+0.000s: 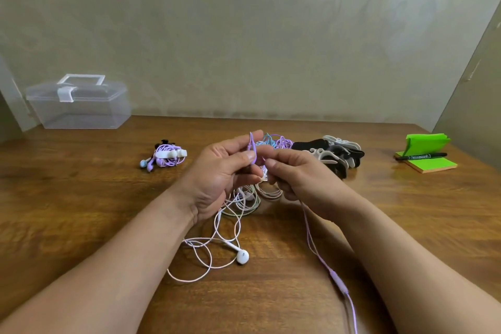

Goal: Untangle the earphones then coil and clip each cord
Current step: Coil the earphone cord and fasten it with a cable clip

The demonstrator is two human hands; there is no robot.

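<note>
**Earphones (244, 200) knotted at mid-tabletop, both hands pinching a purple cord (252, 144)**

A wooden tabletop (81, 198) carries everything. At its far left corner stands a clear plastic box (78, 106) with its lid down and a white handle and latch on top. Two bare forearms reach in from the near edge and meet above the middle.

The left hand (219, 176) is raised, thumb and forefinger clamped on the purple cord, a loop of which stands up above the fingertips. The right hand (303, 176) is just beside it, fingertips almost touching the left's, and its thumb and forefinger are closed on the same cord. From beneath this hand the cord drops to the tabletop and runs off the near edge.

Under and behind the hands lies the tangle. White, pale green and pinkish loops sit at the middle, with blue and purple ones farther back.

Right of those is a heap of black, white and grey clips (339, 153). Near the right edge lies a pad of green sticky notes (431, 164) with a folded green sheet standing on it and a black marker (421, 156) across it.

Left of the middle sits a coiled set (168, 157) of purple earphones, held by a white clip. A white earbud (242, 256) lies toward the near edge at the end of a loose pale cord. A purple remote (337, 280) sits on the purple cord close to the near edge.
</note>
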